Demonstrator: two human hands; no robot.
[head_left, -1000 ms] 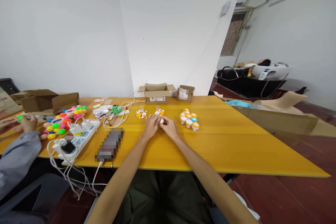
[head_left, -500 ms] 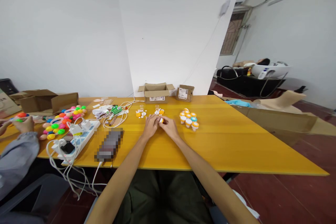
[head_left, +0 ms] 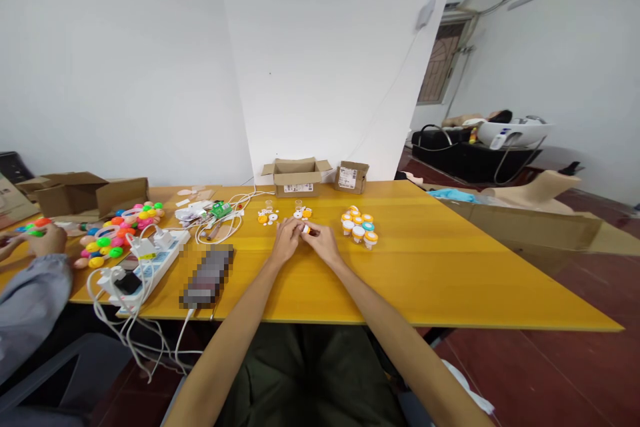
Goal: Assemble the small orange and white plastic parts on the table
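Note:
Both my hands meet over the table [head_left: 425, 280], fingers closed round one small white-and-orange capped piece [head_left: 306, 229]. My left hand [head_left: 286, 241] grips it from the left, and my right hand [head_left: 323, 242] pinches it from the right. Fingers hide most of the piece. Just beyond the hands lie two groups of small loose parts, white discs [head_left: 273, 217] and orange rings [head_left: 263, 218] among them, each with a clear cup behind it. To the right of my right hand stands a cluster of similar capped pieces [head_left: 358, 233], with orange, white and teal tops.
An open cardboard box [head_left: 297, 185] and a smaller box [head_left: 352, 178] stand against the wall. On the left are a phone-like device [head_left: 207, 277], a power strip [head_left: 167, 257] with cables, and colourful balls [head_left: 116, 240]. Another person's hand [head_left: 50, 240] works there.
My hands stay closed on the same piece, almost unmoved. The view has shifted very slightly. At the left, the other person's hands have moved a little.

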